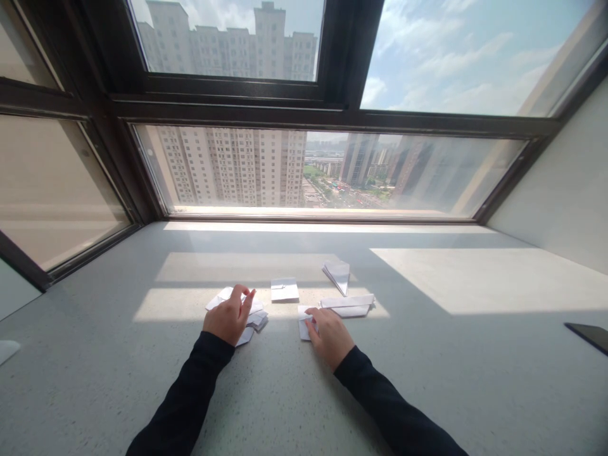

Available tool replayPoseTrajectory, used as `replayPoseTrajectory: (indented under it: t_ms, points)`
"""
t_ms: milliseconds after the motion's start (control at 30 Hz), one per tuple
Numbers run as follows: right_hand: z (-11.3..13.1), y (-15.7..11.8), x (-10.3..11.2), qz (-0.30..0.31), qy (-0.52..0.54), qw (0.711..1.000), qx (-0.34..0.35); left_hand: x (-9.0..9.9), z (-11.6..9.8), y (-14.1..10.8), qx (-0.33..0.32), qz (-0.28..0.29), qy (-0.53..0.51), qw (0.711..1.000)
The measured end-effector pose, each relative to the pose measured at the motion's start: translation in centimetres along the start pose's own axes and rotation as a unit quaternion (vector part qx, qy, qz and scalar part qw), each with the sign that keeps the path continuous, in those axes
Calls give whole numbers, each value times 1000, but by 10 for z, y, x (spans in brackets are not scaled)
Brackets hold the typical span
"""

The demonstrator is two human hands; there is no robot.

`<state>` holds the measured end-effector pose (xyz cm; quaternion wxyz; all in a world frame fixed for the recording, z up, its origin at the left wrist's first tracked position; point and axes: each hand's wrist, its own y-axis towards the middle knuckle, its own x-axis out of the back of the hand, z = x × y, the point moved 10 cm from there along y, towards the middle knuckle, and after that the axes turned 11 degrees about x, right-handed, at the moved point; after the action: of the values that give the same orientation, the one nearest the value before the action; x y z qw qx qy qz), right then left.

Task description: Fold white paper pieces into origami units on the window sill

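Observation:
Several folded white papers (256,318) lie in a loose pile at the left, partly hidden by my left hand (230,316). That hand is raised over the pile, thumb and forefinger curled near each other; whether anything is between them is too small to tell. My right hand (327,335) has its fingers on a small white folded paper (304,328), pinching its right side. A white folded square (284,290) lies farther back between the hands. Beyond my right hand are a long folded strip (349,306) and a pointed folded paper (339,276).
The pale speckled sill (266,405) carries everything, with bright sun patches across it. Behind stands a dark-framed window (313,220). A dark flat object (589,335) sits at the far right, and a white object (7,350) at the far left edge.

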<state>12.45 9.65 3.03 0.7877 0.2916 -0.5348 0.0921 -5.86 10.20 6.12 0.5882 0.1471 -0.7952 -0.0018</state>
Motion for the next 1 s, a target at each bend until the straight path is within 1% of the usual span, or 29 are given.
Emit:
replayPoseTrajectory:
  t_ms: [67,100,167,233,267,333,433,467,533,600,667,733,833,900,1000]
  points:
    - [3,0,-2,2,14,1000,4,13,26,11,67,-36,18,997]
    - [4,0,-3,3,21,1000,8,18,36,15,84,-54,28,995]
    - [9,1,-5,8,42,999,22,23,47,21,91,-84,52,991]
    - [17,0,-8,21,72,996,48,20,54,23,97,-96,89,987]
    - [23,0,-10,30,89,993,65,16,58,23,106,-90,107,984]
    - [35,-2,-11,48,129,986,99,6,66,24,128,-61,129,981]
    - [48,-5,-12,70,191,971,126,-8,71,24,140,-12,123,982]
    - [49,-5,-11,69,210,967,125,-12,71,24,140,0,119,983]
    - [44,-4,-6,42,225,968,104,-18,71,25,137,15,110,984]
    - [30,-3,-1,-1,208,976,68,-22,72,27,141,18,96,985]
    - [17,-4,0,-25,164,985,37,-25,78,29,162,18,72,984]
    - [9,-4,-4,-16,112,993,15,-29,85,30,191,24,39,980]
    - [3,-6,-15,24,56,998,-9,-32,94,31,226,32,-4,974]
    - [1,-6,-20,42,49,998,-22,-31,97,31,240,29,-19,970]
    - [-1,-6,-23,42,81,995,-41,-28,97,31,243,21,-34,969]
